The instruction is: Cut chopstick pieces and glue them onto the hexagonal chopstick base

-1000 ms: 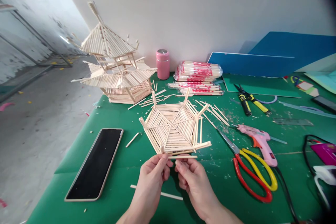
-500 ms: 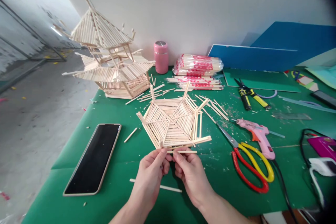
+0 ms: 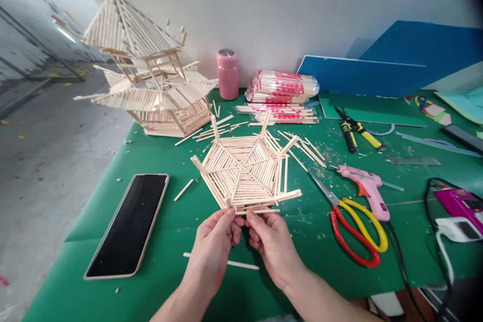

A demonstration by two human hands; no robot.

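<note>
A thin wooden stick [image 3: 268,211] lies level at the near edge of a hexagonal stick base [image 3: 241,166] with upright posts at its corners. My left hand [image 3: 217,241] pinches the stick's left end, close to the front left corner post. Thumb and fingers of my right hand [image 3: 269,241] are closed on the same stick further right, and its free end sticks out past them. Whether the stick touches the base is hidden by my fingertips. Another loose stick [image 3: 243,265] lies on the table below, partly covered by my left wrist.
A stick pagoda model [image 3: 151,85] stands back left, near a pink flask [image 3: 227,75] and packs of sticks [image 3: 281,88]. A phone [image 3: 128,226] lies left. Scissors [image 3: 335,201], a pink glue gun [image 3: 362,186] with a cord and pliers [image 3: 356,131] lie right.
The view has shifted slightly, so everything sits a little further left and higher. Both hands keep their pinch on the stick by the base's near edge.
</note>
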